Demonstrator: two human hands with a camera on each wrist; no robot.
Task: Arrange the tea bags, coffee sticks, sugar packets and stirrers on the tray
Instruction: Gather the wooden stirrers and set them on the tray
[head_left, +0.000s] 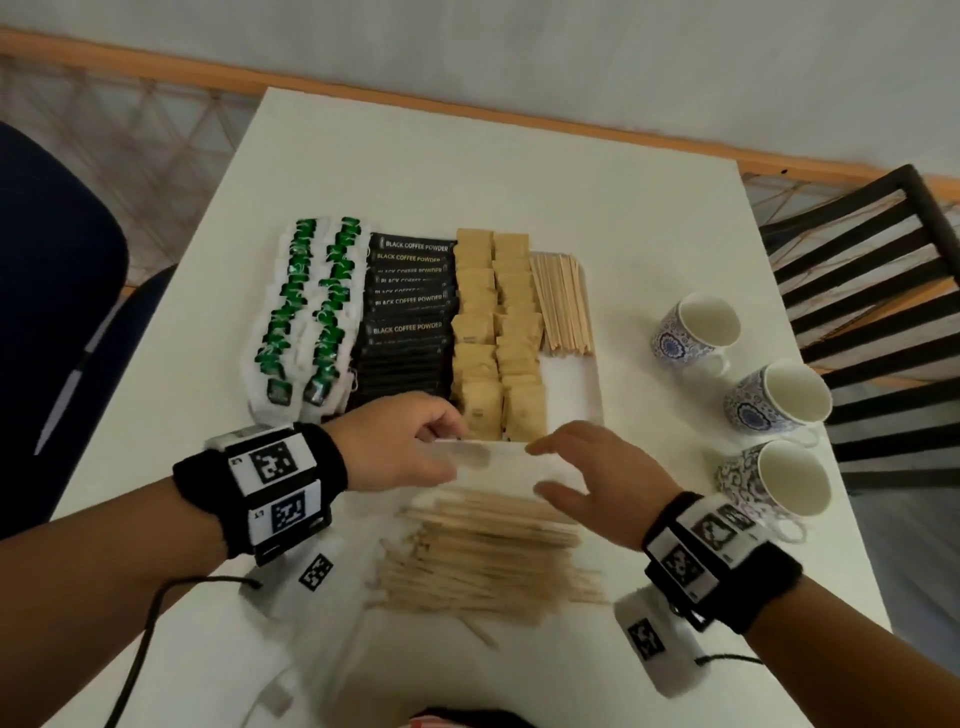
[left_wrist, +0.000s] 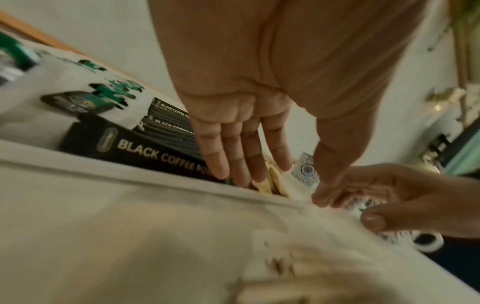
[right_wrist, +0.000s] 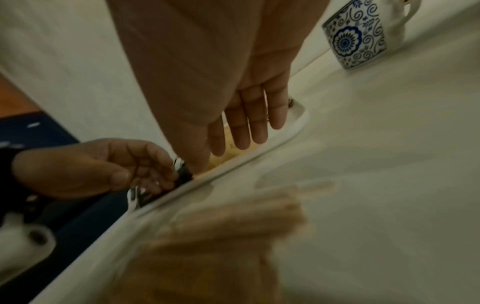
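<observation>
Though loose, stirrers (head_left: 483, 556) lengthwise left-right.

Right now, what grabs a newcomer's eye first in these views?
The white tray, packed in neat columns: green-labelled tea bags at left, black coffee sticks, tan sugar packets, then a short row of stirrers at right. Nearer the person, a loose heap of stirrers lies on the table, with the left hand and right hand over the tray's near edge. Three blue-patterned cups stand at right.

- Your left hand (head_left: 402, 441) and right hand (head_left: 587, 475) hover with loose fingers over the white tray's near rim (head_left: 498, 446).
- Loose pale wooden stirrers (head_left: 483, 561) lie heaped just below.
</observation>
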